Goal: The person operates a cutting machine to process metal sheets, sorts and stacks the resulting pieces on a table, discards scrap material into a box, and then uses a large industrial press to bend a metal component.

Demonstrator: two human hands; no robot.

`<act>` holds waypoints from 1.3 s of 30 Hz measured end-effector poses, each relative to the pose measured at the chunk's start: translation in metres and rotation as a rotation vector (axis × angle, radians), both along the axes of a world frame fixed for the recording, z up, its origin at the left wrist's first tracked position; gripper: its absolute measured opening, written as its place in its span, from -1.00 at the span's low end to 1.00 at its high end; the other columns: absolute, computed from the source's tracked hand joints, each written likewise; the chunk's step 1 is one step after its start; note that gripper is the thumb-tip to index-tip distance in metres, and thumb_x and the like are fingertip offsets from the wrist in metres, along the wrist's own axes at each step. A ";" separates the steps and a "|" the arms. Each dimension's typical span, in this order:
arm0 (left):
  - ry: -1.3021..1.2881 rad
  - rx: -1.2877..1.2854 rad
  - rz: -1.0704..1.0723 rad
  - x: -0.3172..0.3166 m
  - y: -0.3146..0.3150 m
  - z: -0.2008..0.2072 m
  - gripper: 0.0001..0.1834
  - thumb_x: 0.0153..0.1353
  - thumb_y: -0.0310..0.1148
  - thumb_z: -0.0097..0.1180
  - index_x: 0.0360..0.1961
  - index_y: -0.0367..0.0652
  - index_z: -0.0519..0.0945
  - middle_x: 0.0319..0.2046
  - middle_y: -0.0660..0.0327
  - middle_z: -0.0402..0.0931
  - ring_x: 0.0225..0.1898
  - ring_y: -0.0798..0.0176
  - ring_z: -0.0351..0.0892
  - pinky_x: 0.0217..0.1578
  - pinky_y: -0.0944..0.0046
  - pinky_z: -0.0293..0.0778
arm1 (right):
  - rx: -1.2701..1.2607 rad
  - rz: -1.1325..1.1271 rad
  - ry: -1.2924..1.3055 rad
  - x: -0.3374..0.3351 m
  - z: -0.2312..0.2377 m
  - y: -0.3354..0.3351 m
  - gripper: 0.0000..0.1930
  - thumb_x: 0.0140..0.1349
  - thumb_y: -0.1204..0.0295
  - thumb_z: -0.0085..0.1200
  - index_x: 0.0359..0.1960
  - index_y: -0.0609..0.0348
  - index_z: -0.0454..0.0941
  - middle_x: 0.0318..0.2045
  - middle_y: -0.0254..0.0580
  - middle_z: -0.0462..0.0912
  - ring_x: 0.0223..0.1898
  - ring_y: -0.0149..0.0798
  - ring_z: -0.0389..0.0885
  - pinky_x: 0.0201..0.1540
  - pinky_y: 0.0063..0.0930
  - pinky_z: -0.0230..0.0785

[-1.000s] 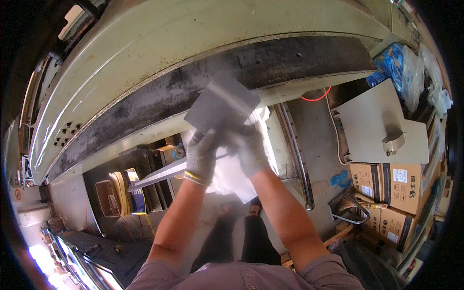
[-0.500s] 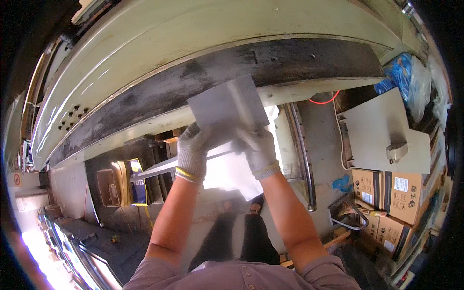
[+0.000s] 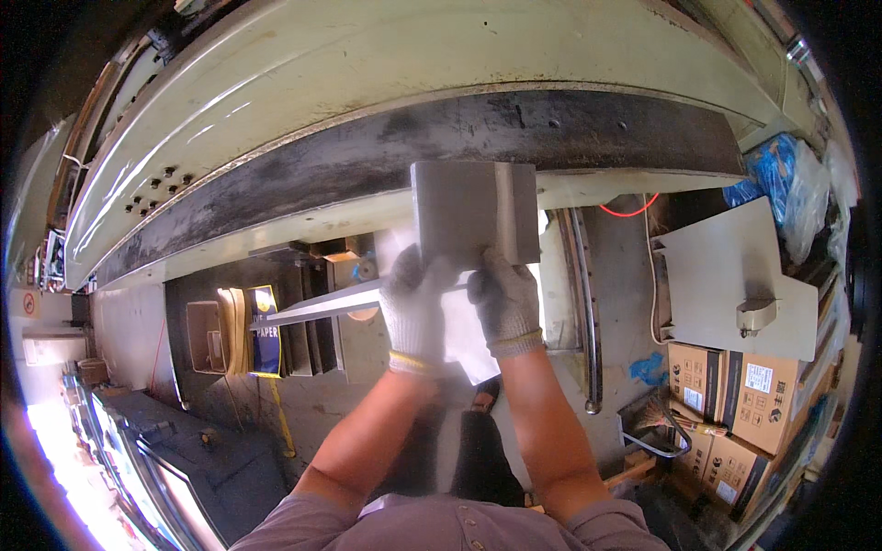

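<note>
Between my two gloved hands is a grey sheet metal piece, roughly rectangular, with a lighter band running along its right part. My left hand grips its lower left edge, and my right hand grips the lower right edge. Both wear pale knitted work gloves with darker fingers. The sheet's far edge overlaps the dark metal bed of a large pale green machine; whether it touches the bed I cannot tell. Below the hands, a bright white surface shows between my forearms.
On the left, a long metal strip sticks out near a brown bin and a dark blue bag. To the right are a pale panel, cardboard boxes, a brush and blue plastic wrap. A metal rail runs beside my right hand.
The sheet has turned from a slant to nearly square with the view and moved right. Both hands have shifted right with it, still gripping its near edge.
</note>
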State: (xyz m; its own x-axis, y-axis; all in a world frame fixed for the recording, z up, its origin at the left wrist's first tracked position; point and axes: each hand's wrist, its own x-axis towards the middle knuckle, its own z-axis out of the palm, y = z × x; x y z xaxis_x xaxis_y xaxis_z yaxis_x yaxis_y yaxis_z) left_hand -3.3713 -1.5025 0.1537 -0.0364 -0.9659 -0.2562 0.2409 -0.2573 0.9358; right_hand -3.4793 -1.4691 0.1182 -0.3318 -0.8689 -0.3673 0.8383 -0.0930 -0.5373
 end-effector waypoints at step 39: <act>-1.548 -1.038 -0.292 0.210 -0.280 -0.033 -0.66 0.34 -0.26 -0.03 0.06 -0.15 0.56 0.06 -0.03 0.49 0.09 -0.06 0.48 0.12 0.09 0.39 | 0.328 -0.510 2.260 -0.122 -0.006 -0.149 -0.71 0.12 0.15 0.16 -0.35 0.14 0.63 -0.21 -0.05 0.61 -0.08 -0.04 0.53 -0.02 -0.10 0.35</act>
State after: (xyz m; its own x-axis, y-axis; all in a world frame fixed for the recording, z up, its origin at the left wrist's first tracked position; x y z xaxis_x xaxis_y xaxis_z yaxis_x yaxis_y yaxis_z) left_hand -3.1609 -1.7826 0.1206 -0.5455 -0.7453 0.3833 -0.7949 0.6050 0.0451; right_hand -3.6013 -1.6180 0.1123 -0.3521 -0.6262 0.6957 -0.9359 0.2246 -0.2714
